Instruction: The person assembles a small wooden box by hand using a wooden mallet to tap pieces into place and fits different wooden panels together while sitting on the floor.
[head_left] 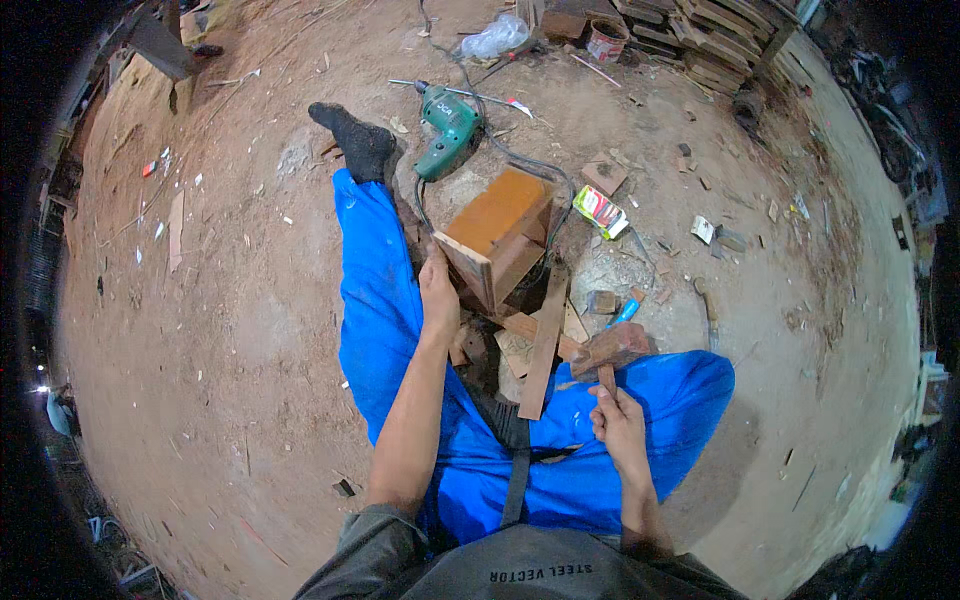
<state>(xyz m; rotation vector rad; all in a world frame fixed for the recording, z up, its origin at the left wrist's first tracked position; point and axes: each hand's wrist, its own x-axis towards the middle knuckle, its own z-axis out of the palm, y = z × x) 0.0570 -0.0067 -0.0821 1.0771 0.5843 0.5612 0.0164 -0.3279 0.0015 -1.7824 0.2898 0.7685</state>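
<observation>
A brown bare-earth floor point(240, 360), littered with small pale scraps point(159, 230), carries a green corded power drill point(450, 130) (its dark cable point(572, 190) winds across the soil), a crumpled translucent plastic bag point(495, 37), a small green-and-white carton point(601, 212) and a thin pale wooden strip point(177, 232); rough brown boards point(722, 40) lie stacked far right.

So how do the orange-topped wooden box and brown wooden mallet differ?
The orange-topped wooden box is bulkier than the brown wooden mallet. The box has flat panels; the mallet, a block head and handle. The left grip touches the box; the right grip holds the mallet. Both are wood.
</observation>
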